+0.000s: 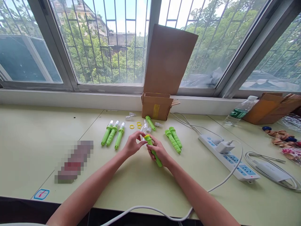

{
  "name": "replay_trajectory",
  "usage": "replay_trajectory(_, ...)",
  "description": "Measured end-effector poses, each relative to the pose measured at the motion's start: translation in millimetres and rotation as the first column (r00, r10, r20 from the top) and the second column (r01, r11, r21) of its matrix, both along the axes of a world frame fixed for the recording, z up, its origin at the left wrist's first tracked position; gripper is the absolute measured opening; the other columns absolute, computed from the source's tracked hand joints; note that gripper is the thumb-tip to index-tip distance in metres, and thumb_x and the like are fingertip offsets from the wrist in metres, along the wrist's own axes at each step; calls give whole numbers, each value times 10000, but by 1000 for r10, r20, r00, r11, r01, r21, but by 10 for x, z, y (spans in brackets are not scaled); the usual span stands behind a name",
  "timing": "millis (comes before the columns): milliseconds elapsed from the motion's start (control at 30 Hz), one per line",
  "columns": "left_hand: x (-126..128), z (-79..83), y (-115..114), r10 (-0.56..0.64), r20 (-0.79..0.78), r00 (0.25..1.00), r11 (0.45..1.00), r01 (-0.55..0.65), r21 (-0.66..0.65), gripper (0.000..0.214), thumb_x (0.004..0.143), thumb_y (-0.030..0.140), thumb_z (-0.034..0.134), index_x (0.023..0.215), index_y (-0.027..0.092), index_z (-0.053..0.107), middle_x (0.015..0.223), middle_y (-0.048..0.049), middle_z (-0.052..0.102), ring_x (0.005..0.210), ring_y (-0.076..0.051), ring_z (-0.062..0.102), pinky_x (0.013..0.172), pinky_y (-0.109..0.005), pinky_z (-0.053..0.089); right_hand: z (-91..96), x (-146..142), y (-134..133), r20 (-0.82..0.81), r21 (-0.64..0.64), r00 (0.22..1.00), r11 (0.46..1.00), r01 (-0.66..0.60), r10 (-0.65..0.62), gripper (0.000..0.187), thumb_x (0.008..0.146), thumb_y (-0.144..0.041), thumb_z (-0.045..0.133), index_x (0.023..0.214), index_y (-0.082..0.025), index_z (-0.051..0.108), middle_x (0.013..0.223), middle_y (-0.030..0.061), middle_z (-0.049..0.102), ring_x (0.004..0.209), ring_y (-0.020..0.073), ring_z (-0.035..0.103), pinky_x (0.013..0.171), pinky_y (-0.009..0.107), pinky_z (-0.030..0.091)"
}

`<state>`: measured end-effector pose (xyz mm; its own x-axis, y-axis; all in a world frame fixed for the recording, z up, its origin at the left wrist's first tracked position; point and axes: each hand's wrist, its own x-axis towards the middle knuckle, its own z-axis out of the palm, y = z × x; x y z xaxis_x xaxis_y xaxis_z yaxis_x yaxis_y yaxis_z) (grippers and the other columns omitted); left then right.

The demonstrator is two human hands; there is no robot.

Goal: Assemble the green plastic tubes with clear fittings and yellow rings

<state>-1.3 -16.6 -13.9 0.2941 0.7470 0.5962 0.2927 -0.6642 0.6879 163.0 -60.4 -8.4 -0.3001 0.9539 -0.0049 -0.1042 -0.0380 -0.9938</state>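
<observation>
My right hand (pixel 160 153) is wrapped around a ribbed green plastic tube (pixel 158 160), which tilts with its collar end away from me. A yellow ring (pixel 147 137) sits at that collar. My left hand (pixel 134 145) reaches in from the left, its thumb and index finger curled in a pinch at the ring's edge; the exact contact is small. Just beyond my hands lie clear plastic pieces (pixel 145 125), several loose yellow rings (pixel 131 126) and a green tube (pixel 150 123). Two more green tubes (pixel 173 141) lie to the right.
Three green tubes with clear tips (pixel 119 136) lie at left. A cardboard box (pixel 155 108) stands by the window. To the right are a power strip (pixel 229 157), a coiled cable (pixel 270 169) and a water bottle (pixel 240 111). A white cable (pixel 141 207) crosses the front edge.
</observation>
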Motion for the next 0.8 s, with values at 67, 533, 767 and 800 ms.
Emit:
replay_trajectory(67, 6, -3, 7, 8, 2, 1000, 1000, -8, 4, 208, 741, 254, 685, 916, 203, 585, 887, -19, 644, 700, -122, 542, 639, -256, 468, 12, 4, -7, -49, -29, 999, 999, -24, 23, 715, 734, -290, 583, 1393, -250, 311, 520, -96, 450, 337, 68, 362, 304, 156, 291)
replay_trajectory(533, 69, 38, -113, 29, 72, 997, 997, -34, 71, 307, 786, 276, 655, 1061, 205, 536, 938, -40, 609, 761, -134, 544, 740, -296, 479, 105, 25, -12, -193, -110, 978, 989, -101, 79, 581, 710, -270, 578, 1270, -260, 422, 587, -79, 462, 339, 42, 312, 311, 149, 239)
replay_trajectory(767, 29, 42, -103, 39, 40, 998, 993, -43, 109, 257, 801, 236, 634, 1035, 209, 532, 926, -38, 602, 749, -138, 534, 723, -296, 478, 32, 8, 25, 38, 25, 999, 999, -23, 22, 585, 756, -364, 556, 1305, -227, 404, 574, -74, 496, 367, 93, 446, 347, 199, 367)
replay_trajectory(800, 20, 42, -98, 49, 16, 999, 990, -51, 133, 232, 811, 235, 620, 1025, 211, 532, 927, -41, 600, 751, -143, 537, 725, -302, 477, 6, -6, 40, 110, 65, 994, 998, 17, -25, 561, 765, -391, 559, 1285, -225, 429, 578, -71, 499, 370, 97, 458, 352, 208, 383)
